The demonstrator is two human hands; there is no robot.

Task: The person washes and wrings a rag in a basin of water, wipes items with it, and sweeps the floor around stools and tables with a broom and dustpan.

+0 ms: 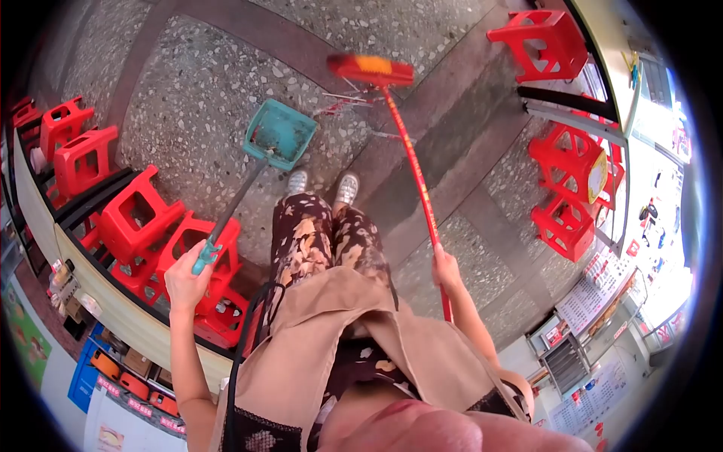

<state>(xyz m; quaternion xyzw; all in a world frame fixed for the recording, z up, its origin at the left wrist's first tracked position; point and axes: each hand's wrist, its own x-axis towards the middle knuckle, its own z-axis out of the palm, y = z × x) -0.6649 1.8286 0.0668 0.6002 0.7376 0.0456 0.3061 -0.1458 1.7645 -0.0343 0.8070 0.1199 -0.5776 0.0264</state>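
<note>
My left hand [188, 280] is closed around the teal grip of a long-handled dustpan [280, 134]. Its teal pan rests on the floor ahead of my shoes, with some dark debris inside. My right hand [446, 270] is wrapped around the red pole of a broom [410, 154]. The broom's red and yellow head is at the far end of the pole, beyond the dustpan and to its right, slightly blurred. Between the broom head and the pan lies a scatter of litter [343, 105], with thin white sticks and reddish bits.
Red plastic stools [139, 215] line the left side beside a long table [105, 275]. More red stools [565, 226] stand at the right, near another table edge [614, 75]. The floor [203, 83] is speckled stone crossed by darker strips.
</note>
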